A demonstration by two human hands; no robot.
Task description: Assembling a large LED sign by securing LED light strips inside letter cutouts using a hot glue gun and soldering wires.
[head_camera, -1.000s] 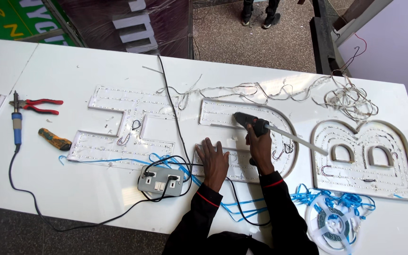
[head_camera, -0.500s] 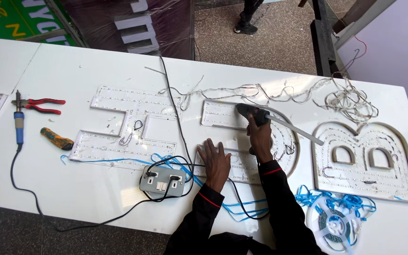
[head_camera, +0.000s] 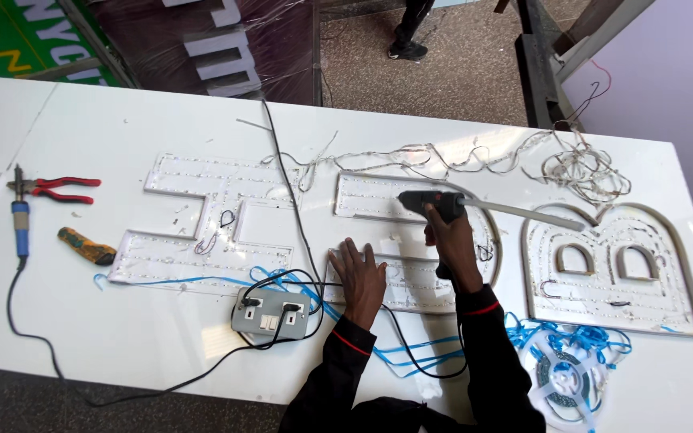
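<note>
White translucent plastic forms the sign letter (head_camera: pixel 378 200) under both hands, a shallow tray lined with rows of small light strips, lying flat on the white table (head_camera: pixel 106 337). The right hand (head_camera: pixel 447 232) is clamped around the grip of a dark glue gun (head_camera: pixel 431 203), nozzle end pointing to the person's left over the upper bar of the letter; a pale glue stick (head_camera: pixel 523 213) projects from the back of the gun, running off to the right of that hand. The left hand (head_camera: pixel 360 277) lies flat, fingers spread apart, palm down on the lower edge of the same letter, holding nothing. Just to the left of the left hand sits a grey socket box (head_camera: pixel 270 313) with black cables plugged in, and blue wire (head_camera: pixel 411 353) trails beneath both wrists. Further left of that hand lies a second letter tray (head_camera: pixel 194 216). Well to the left are red-handled pliers (head_camera: pixel 62 188), a blue-handled soldering iron (head_camera: pixel 20 224) and a yellow-handled knife (head_camera: pixel 86 245). To the right of the right hand sits a rounded letter tray (head_camera: pixel 611 269), with a reel of strip (head_camera: pixel 563 381) near it.
</note>
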